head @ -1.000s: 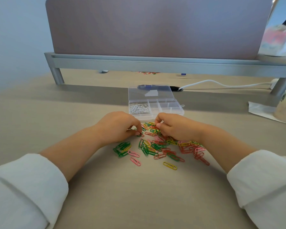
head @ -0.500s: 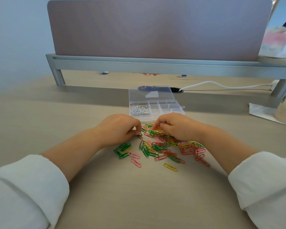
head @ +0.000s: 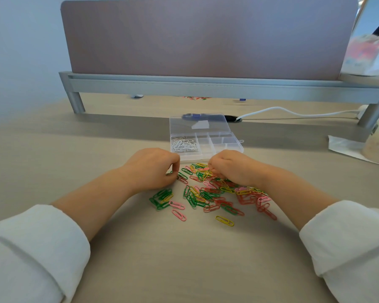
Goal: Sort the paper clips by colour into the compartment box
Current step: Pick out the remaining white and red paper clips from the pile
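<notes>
Right now both hands sit over the loose paper clips (head: pixel 212 193) in the middle of the desk (head: pixel 140 259), white sleeves (head: pixel 31 254) pushed back from the wrists. The left hand (head: pixel 153 169) is curled at the pile's left side, thumb and forefinger pinched together on a green clip (head: pixel 177 174) that still touches the surface. The right hand (head: pixel 234 169) is knuckles-up with its fingers curled down into the far part of the pile; whether they grip a clip I cannot tell, as they are hidden.

The compartment box (head: pixel 225 149) – clear plastic, lid open flat behind it – stands just beyond the hands, toward the desk's far edge. White clips (head: pixel 184 146) fill its left compartment; the other compartments look bare.

A small green cluster (head: pixel 161 199) lies apart on the pile's left, two pink clips (head: pixel 177 205) beside it, and a lone yellow clip (head: pixel 224 221) nearest the desk's near edge
</notes>
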The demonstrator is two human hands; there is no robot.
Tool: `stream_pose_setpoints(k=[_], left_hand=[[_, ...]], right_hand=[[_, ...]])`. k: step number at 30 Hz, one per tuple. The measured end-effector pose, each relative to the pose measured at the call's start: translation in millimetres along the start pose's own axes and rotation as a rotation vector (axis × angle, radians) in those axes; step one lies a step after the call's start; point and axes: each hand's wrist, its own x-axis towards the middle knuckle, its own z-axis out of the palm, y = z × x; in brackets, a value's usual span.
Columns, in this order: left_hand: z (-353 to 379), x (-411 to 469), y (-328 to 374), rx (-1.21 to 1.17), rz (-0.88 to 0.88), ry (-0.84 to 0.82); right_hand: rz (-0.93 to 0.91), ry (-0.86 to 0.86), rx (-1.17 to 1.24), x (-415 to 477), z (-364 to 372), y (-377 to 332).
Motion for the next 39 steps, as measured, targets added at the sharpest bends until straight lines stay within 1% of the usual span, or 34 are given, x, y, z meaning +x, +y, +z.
stream_pose_setpoints(k=[3,5,8,10,12,18,21,23,26,31,36,39], left_hand=[[-2,0,-1,-0.038,-0.020,0.021],[-4,-1,-2,-0.118,0.017,0.021],[-6,-2,1,-0.171,0.091,-0.054],[-5,-1,3,-0.158,0.090,-0.070],[-4,0,4,-0.145,0.081,-0.050],[-2,0,10,-0.006,0.085,-0.083],[0,-1,11,0.027,0.086,-0.063],[1,-2,11,-0.024,0.070,-0.028],[0,-4,14,-0.173,0.021,-0.001],[5,-2,15,-0.298,0.026,0.032],[11,-1,14,-0.433,0.033,0.029],[14,1,17,-0.403,0.088,0.051]], right_hand=[[-0.003,0.019,-0.049,0,0,-1],[-0.021,0.020,-0.081,0,0,-2],[-0.040,0.008,-0.125,1,2,-2],[-0.049,-0.009,-0.152,2,3,1],[-0.062,-0.038,-0.175,3,2,2],[-0.138,-0.100,-0.165,0,-7,5],[-0.131,-0.176,-0.166,0,-9,8],[-0.125,-0.199,-0.207,0,-8,8],[-0.128,-0.183,-0.252,0,-7,7],[-0.102,-0.176,-0.288,-2,-8,4],[-0.041,-0.150,-0.195,0,-8,3],[-0.034,-0.105,-0.142,2,-6,7]])
